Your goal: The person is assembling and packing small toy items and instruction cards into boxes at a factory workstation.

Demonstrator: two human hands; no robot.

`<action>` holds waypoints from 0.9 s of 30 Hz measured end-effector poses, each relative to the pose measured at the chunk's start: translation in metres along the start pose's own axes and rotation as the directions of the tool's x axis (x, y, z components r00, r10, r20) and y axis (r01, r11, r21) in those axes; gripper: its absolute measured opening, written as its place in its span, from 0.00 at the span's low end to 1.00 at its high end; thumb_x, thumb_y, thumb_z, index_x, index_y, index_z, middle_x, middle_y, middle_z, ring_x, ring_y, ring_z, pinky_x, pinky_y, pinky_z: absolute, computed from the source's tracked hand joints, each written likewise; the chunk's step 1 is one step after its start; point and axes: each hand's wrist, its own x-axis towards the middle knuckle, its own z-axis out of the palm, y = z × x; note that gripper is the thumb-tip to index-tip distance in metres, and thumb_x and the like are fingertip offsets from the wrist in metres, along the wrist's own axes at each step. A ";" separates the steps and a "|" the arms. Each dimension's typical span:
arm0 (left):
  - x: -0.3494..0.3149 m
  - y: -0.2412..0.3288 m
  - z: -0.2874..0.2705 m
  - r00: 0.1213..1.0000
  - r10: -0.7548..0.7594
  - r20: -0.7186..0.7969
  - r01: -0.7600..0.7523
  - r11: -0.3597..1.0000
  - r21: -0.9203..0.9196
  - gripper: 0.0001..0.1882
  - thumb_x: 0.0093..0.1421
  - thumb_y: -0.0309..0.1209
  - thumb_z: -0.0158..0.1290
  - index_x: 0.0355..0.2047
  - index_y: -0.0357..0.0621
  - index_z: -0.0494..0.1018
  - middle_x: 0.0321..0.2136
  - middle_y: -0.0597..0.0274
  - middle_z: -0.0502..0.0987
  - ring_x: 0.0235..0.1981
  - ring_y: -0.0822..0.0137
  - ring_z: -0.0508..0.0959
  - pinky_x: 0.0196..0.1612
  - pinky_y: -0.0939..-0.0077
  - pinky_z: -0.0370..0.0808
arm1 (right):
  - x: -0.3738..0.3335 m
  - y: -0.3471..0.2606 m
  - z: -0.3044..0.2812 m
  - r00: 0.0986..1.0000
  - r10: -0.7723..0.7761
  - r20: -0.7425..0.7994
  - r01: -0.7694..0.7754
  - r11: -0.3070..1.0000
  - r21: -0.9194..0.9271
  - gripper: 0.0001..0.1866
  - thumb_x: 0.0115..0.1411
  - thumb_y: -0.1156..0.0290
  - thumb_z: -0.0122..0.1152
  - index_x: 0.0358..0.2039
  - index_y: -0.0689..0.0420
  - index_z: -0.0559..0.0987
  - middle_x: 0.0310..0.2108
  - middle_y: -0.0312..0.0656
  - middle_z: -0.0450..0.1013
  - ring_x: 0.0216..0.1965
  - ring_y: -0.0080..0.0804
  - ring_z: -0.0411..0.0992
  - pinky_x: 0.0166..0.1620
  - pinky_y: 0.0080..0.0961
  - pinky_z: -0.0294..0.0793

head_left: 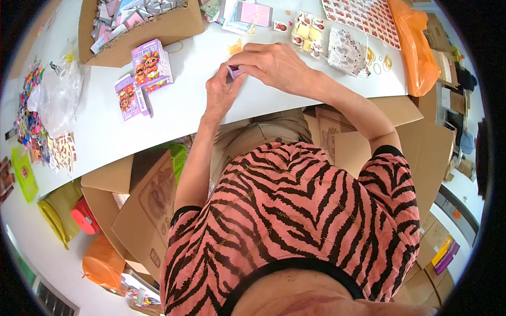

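Note:
Over the white table [184,89], near its front edge, both my hands meet at a small purple box [234,72]. My left hand [222,90] grips it between thumb and fingers. From the right, my right hand [276,66] reaches across with its fingers closed at the box's upper end. Most of the box is hidden behind my fingers. To the left of my hands stand several purple printed cartons [152,62] in a stack, with another purple carton [128,98] leaning in front.
A cardboard box [142,45] full of small packets stands at the back left. Plastic bags [55,100] and colourful trinkets [32,118] lie at far left. Sticker sheets [363,18], a clear bag of printed pieces [348,51] and an orange bag [416,52] lie right. Open cartons [142,210] flank my legs.

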 end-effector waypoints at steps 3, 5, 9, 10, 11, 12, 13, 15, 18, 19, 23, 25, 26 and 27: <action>0.001 0.004 -0.001 1.000 0.005 0.000 -0.005 1.000 0.019 0.12 0.53 0.27 0.59 0.33 0.37 0.69 0.24 0.53 0.77 0.25 0.60 0.79 0.30 0.70 0.75 | 0.001 0.001 0.003 0.999 0.033 -0.015 -0.033 0.999 0.015 0.07 0.56 0.69 0.53 0.33 0.53 0.78 0.29 0.37 0.73 0.29 0.39 0.74 0.30 0.34 0.74; 0.001 0.007 -0.002 1.000 0.007 0.007 -0.007 0.999 0.034 0.11 0.53 0.27 0.59 0.33 0.37 0.69 0.24 0.53 0.76 0.24 0.59 0.78 0.30 0.70 0.74 | 0.003 -0.001 0.004 0.999 0.030 -0.016 -0.030 0.999 -0.012 0.06 0.56 0.69 0.53 0.31 0.53 0.78 0.29 0.37 0.74 0.29 0.39 0.74 0.30 0.34 0.73; 0.001 0.003 -0.002 1.000 0.019 0.004 -0.019 0.997 0.077 0.12 0.52 0.27 0.59 0.33 0.37 0.68 0.23 0.53 0.76 0.24 0.59 0.77 0.29 0.69 0.74 | 0.009 -0.002 0.011 0.999 0.042 0.004 -0.042 0.997 -0.059 0.06 0.55 0.69 0.52 0.27 0.53 0.77 0.24 0.39 0.75 0.27 0.39 0.75 0.28 0.34 0.73; 0.001 0.002 -0.002 1.000 0.031 -0.002 -0.031 0.996 0.078 0.12 0.53 0.27 0.59 0.33 0.37 0.68 0.22 0.54 0.76 0.23 0.59 0.77 0.29 0.69 0.74 | 0.011 -0.002 0.012 0.999 0.044 0.002 -0.044 0.997 -0.058 0.06 0.55 0.69 0.52 0.27 0.53 0.77 0.24 0.39 0.75 0.27 0.39 0.75 0.28 0.34 0.73; 0.001 0.002 -0.002 1.000 0.030 -0.001 -0.030 0.996 0.078 0.12 0.53 0.27 0.59 0.33 0.37 0.68 0.22 0.54 0.76 0.23 0.59 0.77 0.29 0.69 0.74 | 0.013 -0.002 0.013 0.999 0.044 -0.009 -0.045 0.996 -0.076 0.06 0.54 0.68 0.52 0.26 0.53 0.77 0.22 0.40 0.75 0.26 0.40 0.75 0.28 0.35 0.73; 0.001 0.003 -0.002 1.000 0.004 0.009 -0.004 0.998 0.067 0.12 0.53 0.28 0.59 0.33 0.37 0.68 0.23 0.54 0.76 0.24 0.58 0.77 0.29 0.69 0.74 | 0.014 -0.002 0.014 0.999 0.044 -0.020 -0.046 0.995 -0.094 0.07 0.54 0.68 0.52 0.25 0.53 0.77 0.21 0.42 0.75 0.24 0.40 0.75 0.27 0.36 0.73; 0.001 0.003 -0.002 1.000 -0.023 0.020 0.022 0.998 0.055 0.12 0.53 0.28 0.59 0.33 0.37 0.68 0.23 0.54 0.75 0.24 0.58 0.77 0.30 0.69 0.74 | 0.014 -0.002 0.014 0.999 0.044 -0.019 -0.046 0.995 -0.093 0.07 0.54 0.68 0.52 0.25 0.53 0.77 0.21 0.42 0.75 0.24 0.40 0.75 0.27 0.36 0.73; 0.001 0.000 -0.001 1.000 -0.015 0.017 0.015 0.999 0.042 0.12 0.53 0.28 0.59 0.33 0.37 0.68 0.23 0.54 0.76 0.24 0.58 0.77 0.30 0.69 0.74 | 0.015 -0.002 0.016 0.998 0.059 -0.023 -0.060 0.995 -0.077 0.07 0.53 0.68 0.52 0.25 0.54 0.77 0.19 0.42 0.75 0.23 0.41 0.75 0.26 0.36 0.73; 0.001 0.002 -0.003 1.000 -0.018 0.022 0.018 0.999 0.039 0.12 0.53 0.27 0.59 0.34 0.36 0.69 0.23 0.54 0.76 0.24 0.58 0.77 0.30 0.69 0.74 | 0.011 0.002 0.016 0.999 0.036 -0.003 -0.036 0.988 -0.150 0.04 0.52 0.68 0.57 0.28 0.53 0.77 0.21 0.36 0.74 0.21 0.38 0.73 0.24 0.33 0.71; 0.001 0.004 -0.003 0.999 -0.028 0.033 0.026 0.998 0.050 0.12 0.53 0.27 0.58 0.35 0.36 0.69 0.23 0.54 0.76 0.24 0.58 0.78 0.30 0.69 0.74 | 0.011 0.002 0.013 0.999 0.034 -0.001 -0.034 0.988 -0.148 0.04 0.52 0.68 0.57 0.28 0.53 0.77 0.21 0.36 0.74 0.21 0.38 0.73 0.24 0.33 0.71; 0.000 0.003 -0.002 1.000 -0.001 -0.001 0.001 1.000 0.005 0.12 0.53 0.27 0.58 0.36 0.37 0.69 0.23 0.54 0.76 0.25 0.59 0.79 0.31 0.70 0.75 | 0.016 -0.007 0.003 0.995 -0.025 0.098 0.053 0.952 -0.302 0.03 0.49 0.71 0.58 0.26 0.54 0.77 0.21 0.39 0.75 0.23 0.41 0.74 0.26 0.34 0.72; -0.002 -0.002 -0.001 1.000 0.017 0.015 -0.017 0.999 0.032 0.12 0.54 0.27 0.58 0.37 0.37 0.69 0.24 0.54 0.77 0.26 0.59 0.79 0.32 0.70 0.75 | 0.020 -0.010 0.006 0.992 -0.038 0.121 0.079 0.931 -0.356 0.03 0.47 0.72 0.59 0.25 0.55 0.77 0.21 0.40 0.75 0.24 0.42 0.75 0.27 0.34 0.73; -0.002 -0.001 -0.001 1.000 0.018 0.017 -0.019 0.999 0.032 0.12 0.54 0.27 0.58 0.37 0.37 0.69 0.24 0.54 0.77 0.26 0.59 0.79 0.32 0.70 0.75 | 0.022 -0.009 0.009 0.991 -0.082 0.106 0.111 0.945 -0.306 0.03 0.46 0.73 0.58 0.25 0.55 0.76 0.20 0.41 0.74 0.25 0.42 0.75 0.28 0.34 0.73; -0.001 0.000 -0.001 1.000 0.022 0.017 -0.023 0.999 0.046 0.12 0.54 0.27 0.58 0.37 0.37 0.69 0.24 0.54 0.77 0.26 0.60 0.79 0.32 0.70 0.75 | 0.023 -0.007 0.012 0.988 -0.126 0.088 0.145 0.956 -0.256 0.04 0.45 0.74 0.58 0.24 0.56 0.76 0.20 0.41 0.74 0.26 0.43 0.75 0.29 0.34 0.74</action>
